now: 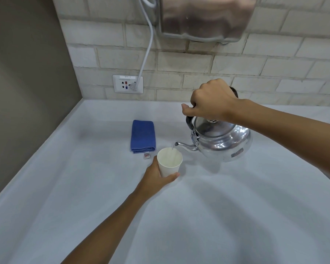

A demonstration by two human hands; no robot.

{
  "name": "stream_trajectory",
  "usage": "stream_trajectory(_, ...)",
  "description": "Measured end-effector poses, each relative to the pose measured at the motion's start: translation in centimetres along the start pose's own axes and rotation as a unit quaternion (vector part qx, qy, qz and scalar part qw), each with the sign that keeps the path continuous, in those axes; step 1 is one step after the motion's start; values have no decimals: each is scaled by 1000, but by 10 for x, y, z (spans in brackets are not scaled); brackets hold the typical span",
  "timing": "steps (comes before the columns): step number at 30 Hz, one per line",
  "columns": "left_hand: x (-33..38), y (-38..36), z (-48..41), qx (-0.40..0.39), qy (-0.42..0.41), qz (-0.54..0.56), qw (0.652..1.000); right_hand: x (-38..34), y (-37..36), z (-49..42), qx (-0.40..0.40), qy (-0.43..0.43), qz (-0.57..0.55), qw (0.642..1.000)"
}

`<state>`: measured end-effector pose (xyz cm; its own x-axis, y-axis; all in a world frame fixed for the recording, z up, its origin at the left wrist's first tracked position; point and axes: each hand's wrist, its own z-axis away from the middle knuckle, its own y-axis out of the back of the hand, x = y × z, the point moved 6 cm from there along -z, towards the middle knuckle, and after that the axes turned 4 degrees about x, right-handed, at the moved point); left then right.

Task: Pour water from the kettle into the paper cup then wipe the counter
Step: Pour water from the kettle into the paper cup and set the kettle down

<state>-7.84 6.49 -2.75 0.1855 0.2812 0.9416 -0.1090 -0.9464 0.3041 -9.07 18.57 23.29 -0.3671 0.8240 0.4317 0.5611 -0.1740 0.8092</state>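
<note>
Water (173, 148) runs in a thin stream from the spout of the metal kettle (223, 143) into the white paper cup (170, 162), which stands near the middle of the pale table (198, 216). The kettle is tilted with its spout low and to the left, the spout tip just above the cup's rim; its lid is on. The right hand (211, 101) holds the kettle from above by its dark handle, fingers closed tight round the grip and the thumb stretched along it. The left hand (156, 178) steadies the cup from the near side, its fingers wrapped round the lower wall, with the thumb tip showing at the cup's right.

Just behind and left of the cup lies a folded blue cloth (143, 136), flat on the table, with a small tag (146, 155) at its near edge. On the brick-patterned wall behind, a white socket plate (127, 84) carries a plug whose white cable (148, 46) climbs to a steel appliance (206, 16) mounted high on the wall.
</note>
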Motion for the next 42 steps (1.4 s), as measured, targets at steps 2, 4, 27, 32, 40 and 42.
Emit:
stream_trajectory(2, 0, 0, 0, -1, -1, 2, 1000, -1, 0, 0, 0, 2, 1, 1000)
stream_trajectory(4, 0, 0, 0, -3, -3, 2, 1000, -2, 0, -1, -1, 6, 2, 1000)
stream_trajectory(27, -4, 0, -2, 1, 2, -1, 1000, -3, 1, 2, -6, 18, 7, 1000)
stream_trajectory(32, -5, 0, -2, 3, 3, -5, 1000, -3, 0, 2, -9, 20, 6, 1000)
stream_trajectory(40, -3, 0, -1, 3, 1, -10, 1000, -2, -1, 3, -11, 23, 10, 1000)
stream_trajectory(42, -2, 0, -1, 4, 0, -14, 1000, -2, -1, 3, -13, 25, 12, 1000)
